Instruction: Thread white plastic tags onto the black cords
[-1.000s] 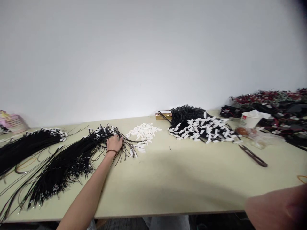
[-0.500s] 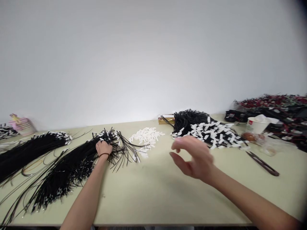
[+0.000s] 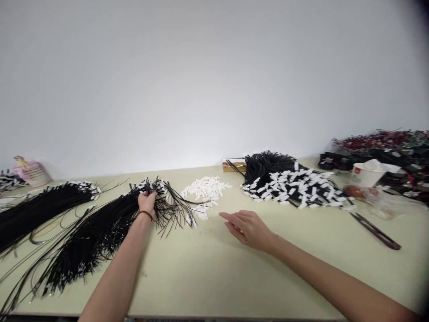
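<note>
My left hand (image 3: 146, 203) is at the upper end of a long bundle of black wires (image 3: 110, 219). Its fingers are pinched together on a black wire there, among white tips and loose strands. My right hand (image 3: 250, 229) hovers over the table with its fingers stretched to the left and nothing visible in them. Just beyond its fingertips lies a loose heap of small white connectors (image 3: 204, 188). Some loose wire ends from the bundle reach over to that heap.
A second black wire bundle (image 3: 50, 201) lies far left, near a pink container (image 3: 31, 173). At right are wires with white connectors (image 3: 301, 188), a gold box (image 3: 229, 166), a paper cup (image 3: 365, 174), a plastic bag (image 3: 385, 205), snips (image 3: 377, 230) and piled harnesses (image 3: 395, 152).
My right hand has moved left and down toward the white connectors, its fingers now straighter. My left hand has turned slightly, with its fingers drawn together at the same bundle end.
</note>
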A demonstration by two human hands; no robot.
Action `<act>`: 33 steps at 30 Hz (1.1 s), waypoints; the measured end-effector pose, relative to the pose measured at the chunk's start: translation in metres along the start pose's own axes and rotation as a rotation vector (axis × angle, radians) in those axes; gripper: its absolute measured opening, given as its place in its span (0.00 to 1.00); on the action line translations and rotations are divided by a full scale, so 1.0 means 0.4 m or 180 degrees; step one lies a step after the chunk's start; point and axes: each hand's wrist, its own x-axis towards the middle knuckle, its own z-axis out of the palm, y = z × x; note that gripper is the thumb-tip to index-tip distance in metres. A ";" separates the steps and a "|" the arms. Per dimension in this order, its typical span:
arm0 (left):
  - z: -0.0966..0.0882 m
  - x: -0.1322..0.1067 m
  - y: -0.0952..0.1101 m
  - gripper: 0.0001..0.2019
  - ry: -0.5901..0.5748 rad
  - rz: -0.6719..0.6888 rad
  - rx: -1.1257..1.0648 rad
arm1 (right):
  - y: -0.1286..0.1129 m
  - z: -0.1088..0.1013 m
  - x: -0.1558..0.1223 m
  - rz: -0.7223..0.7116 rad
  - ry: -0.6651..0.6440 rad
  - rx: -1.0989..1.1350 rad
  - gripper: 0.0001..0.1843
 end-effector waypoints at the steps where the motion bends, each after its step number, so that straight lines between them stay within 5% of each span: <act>1: 0.005 -0.004 0.007 0.03 -0.0048 -0.0168 -0.0240 | -0.001 0.001 -0.001 -0.0005 -0.0022 0.0001 0.13; 8: 0.008 -0.035 0.056 0.13 -0.0379 -0.0731 -0.0973 | -0.012 0.015 -0.010 0.0184 -0.0214 0.0090 0.13; 15: 0.028 -0.083 0.072 0.10 -0.0471 -0.0345 -0.0557 | -0.023 0.021 -0.008 0.0256 -0.0414 0.0251 0.13; 18: 0.038 -0.107 0.089 0.09 -0.0204 0.0271 0.0042 | -0.022 0.020 -0.009 0.0281 -0.0435 0.0290 0.14; 22: 0.050 -0.152 0.109 0.12 0.0054 0.1937 0.1567 | -0.018 0.016 -0.007 0.0541 -0.0470 0.0497 0.15; 29: 0.091 -0.285 0.121 0.12 -0.1197 0.2569 0.2862 | 0.004 0.002 0.025 0.2478 -0.0288 0.2913 0.27; 33: 0.109 -0.359 0.118 0.13 -0.2009 0.3171 0.3069 | 0.018 -0.013 0.045 0.2978 0.0286 0.4174 0.32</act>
